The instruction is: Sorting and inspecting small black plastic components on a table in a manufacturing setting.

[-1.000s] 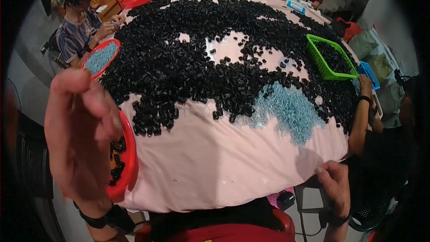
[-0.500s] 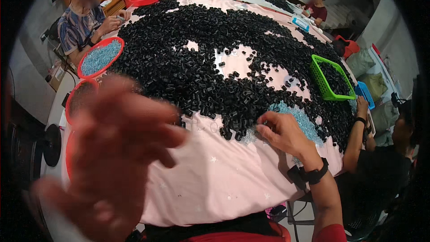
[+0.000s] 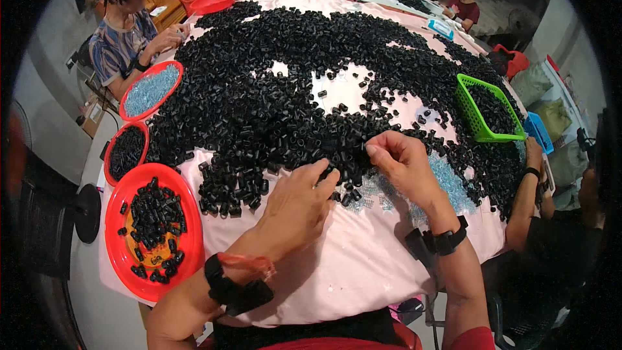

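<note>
A wide heap of small black plastic cylindrical pieces (image 3: 259, 116) covers the table. At its front edge is my left hand (image 3: 295, 204), fingertips apart and reaching among the nearest pieces; whether it touches one I cannot tell. My right hand (image 3: 408, 165) hovers close by on the right, thumb and forefinger pinched together at the heap's edge. Anything in that pinch is too small to make out against the black. Partly under and beside the right hand lies a spread of small clear bluish pieces (image 3: 447, 181), shiny and thin.
On the left stand a red tray (image 3: 197, 246) with loose black pieces, a red bowl (image 3: 107, 165) of thin dark parts and a red basin (image 3: 125, 113) of clear bluish pieces. A green basket (image 3: 479, 131) stands right. Co-workers sit on both sides; pink cloth (image 3: 363, 253) covers the table.
My left hand, blurred and close to the camera before, has dropped down and right to the heap's front edge. My right hand has lifted slightly away from the clear pieces.
</note>
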A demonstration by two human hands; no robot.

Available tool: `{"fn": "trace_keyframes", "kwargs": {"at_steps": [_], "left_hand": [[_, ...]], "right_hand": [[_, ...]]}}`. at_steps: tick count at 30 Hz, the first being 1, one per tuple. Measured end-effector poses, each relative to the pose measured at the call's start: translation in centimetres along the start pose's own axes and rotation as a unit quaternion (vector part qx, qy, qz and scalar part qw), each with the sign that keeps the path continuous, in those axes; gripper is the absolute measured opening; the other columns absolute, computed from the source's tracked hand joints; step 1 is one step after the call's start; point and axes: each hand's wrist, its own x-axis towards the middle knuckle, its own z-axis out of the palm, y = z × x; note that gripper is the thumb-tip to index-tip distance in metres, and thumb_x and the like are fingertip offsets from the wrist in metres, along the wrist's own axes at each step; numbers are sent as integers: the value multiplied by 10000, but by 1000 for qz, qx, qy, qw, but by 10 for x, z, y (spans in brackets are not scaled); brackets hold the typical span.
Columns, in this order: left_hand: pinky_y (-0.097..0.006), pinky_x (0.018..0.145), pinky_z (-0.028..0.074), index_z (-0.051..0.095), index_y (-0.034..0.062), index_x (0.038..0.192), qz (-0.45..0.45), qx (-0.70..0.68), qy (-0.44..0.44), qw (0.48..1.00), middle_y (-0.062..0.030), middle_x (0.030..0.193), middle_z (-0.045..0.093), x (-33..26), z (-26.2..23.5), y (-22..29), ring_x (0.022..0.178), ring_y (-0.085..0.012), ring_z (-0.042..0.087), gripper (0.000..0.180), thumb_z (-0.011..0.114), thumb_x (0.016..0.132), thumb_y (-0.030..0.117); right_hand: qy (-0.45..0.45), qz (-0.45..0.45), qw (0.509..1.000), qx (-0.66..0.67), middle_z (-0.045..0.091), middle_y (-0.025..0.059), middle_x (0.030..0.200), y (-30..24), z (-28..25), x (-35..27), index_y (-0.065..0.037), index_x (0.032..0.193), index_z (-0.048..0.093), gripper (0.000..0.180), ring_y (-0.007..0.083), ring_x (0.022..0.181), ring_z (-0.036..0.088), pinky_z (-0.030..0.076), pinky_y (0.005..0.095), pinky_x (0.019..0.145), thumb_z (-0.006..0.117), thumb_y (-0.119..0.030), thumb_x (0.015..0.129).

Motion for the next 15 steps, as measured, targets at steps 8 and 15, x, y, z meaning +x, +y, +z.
{"fn": "trace_keyframes", "kwargs": {"at_steps": [8, 15], "left_hand": [[-430, 911, 509, 593, -7, 1305, 13, -233, -98, 967, -207, 1175, 625, -14, 8, 49, 1069, -362, 607, 447, 717, 901, 138], [-397, 906, 535, 607, -84, 1224, -143, -447, -278, 838, -244, 1132, 695, 26, 35, 92, 1044, -313, 692, 612, 758, 919, 425]], "right_hand": [[46, 78, 921, 380, 616, -77, 720, -11, 17, 3, -83, 1024, 729, 230, -6, 543, 504, 348, 161, 456, 667, -303, 1007], [53, 27, 962, 268, 638, -70, 713, -49, 23, 9, -65, 981, 745, 182, -8, 564, 496, 362, 176, 491, 704, -242, 976]]}}
